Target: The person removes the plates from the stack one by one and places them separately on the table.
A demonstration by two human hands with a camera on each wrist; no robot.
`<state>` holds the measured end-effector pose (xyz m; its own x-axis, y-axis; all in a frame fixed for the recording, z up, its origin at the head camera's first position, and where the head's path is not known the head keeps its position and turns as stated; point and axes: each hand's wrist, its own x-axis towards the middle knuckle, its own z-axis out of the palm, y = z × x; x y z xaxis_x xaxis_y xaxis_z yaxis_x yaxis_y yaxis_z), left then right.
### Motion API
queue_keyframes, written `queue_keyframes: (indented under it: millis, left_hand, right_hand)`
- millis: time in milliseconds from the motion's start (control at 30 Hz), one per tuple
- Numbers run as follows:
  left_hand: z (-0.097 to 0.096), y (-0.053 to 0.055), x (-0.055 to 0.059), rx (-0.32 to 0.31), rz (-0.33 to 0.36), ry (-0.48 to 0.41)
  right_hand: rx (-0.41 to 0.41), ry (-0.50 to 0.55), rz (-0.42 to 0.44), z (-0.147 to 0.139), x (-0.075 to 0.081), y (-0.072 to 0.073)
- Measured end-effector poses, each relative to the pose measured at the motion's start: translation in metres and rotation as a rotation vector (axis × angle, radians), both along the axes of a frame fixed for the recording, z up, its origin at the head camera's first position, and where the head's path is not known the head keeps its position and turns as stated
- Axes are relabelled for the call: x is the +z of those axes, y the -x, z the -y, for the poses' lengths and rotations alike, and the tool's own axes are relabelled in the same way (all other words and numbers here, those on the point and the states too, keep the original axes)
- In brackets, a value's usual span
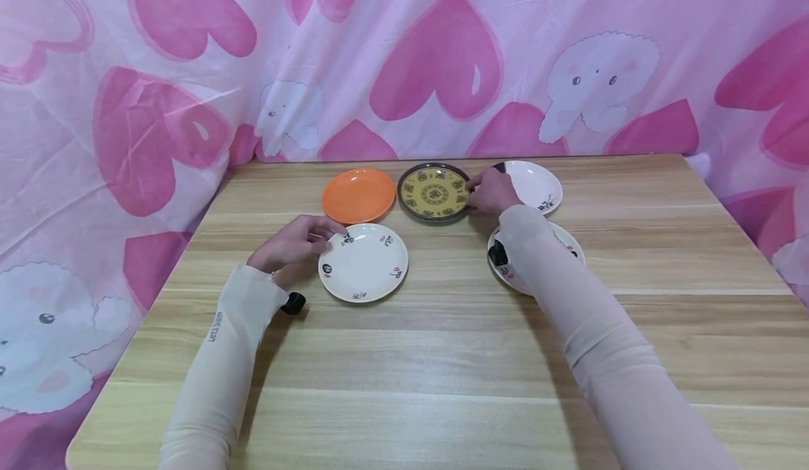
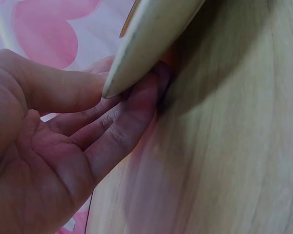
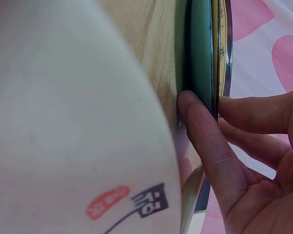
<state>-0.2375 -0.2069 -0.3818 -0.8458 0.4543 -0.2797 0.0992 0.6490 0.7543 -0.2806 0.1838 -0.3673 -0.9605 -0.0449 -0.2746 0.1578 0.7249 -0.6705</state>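
My left hand (image 1: 297, 242) pinches the left rim of a white plate (image 1: 363, 263) with small dark and red prints. In the left wrist view, the thumb is on the rim and the fingers (image 2: 122, 129) are bent beneath it. Farther back, my right hand (image 1: 495, 190) grips the right edge of a yellow patterned plate (image 1: 435, 192) with a dark brown rim. The right wrist view shows this plate's greenish underside (image 3: 201, 53) edge-on, thumb on the rim and fingertips below. Another printed white plate (image 1: 571, 240) lies under the right forearm, partly hidden by the sleeve.
An orange plate (image 1: 359, 194) sits at the back left, beside the yellow one. At the back right is a white plate (image 1: 536, 183) with black decoration, partly behind my right hand. Behind the wooden table (image 1: 404, 386) hangs a pink heart-patterned cloth (image 1: 436, 55).
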Motion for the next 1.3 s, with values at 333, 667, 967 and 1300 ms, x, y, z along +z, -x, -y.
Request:
queue_keyframes:
  millis: [333,667,967,1300]
  left_hand:
    - [0.002,0.001,0.01,-0.056,0.01,0.062]
    - [0.003,0.0,0.017,-0.07,-0.064,0.116]
    - [0.0,-0.003,0.017,-0.06,-0.153,0.179]
    - [-0.001,-0.004,0.02,-0.064,-0.2,0.217]
  right_hand:
    - [-0.005,-0.005,-0.009,-0.001,-0.002,0.001]
    - [0.005,-0.029,-0.015,-0.001,-0.003,0.0]
    - [0.008,-0.038,-0.035,-0.001,-0.004,0.0]
    - [0.004,-0.028,-0.003,0.0,0.001,-0.001]
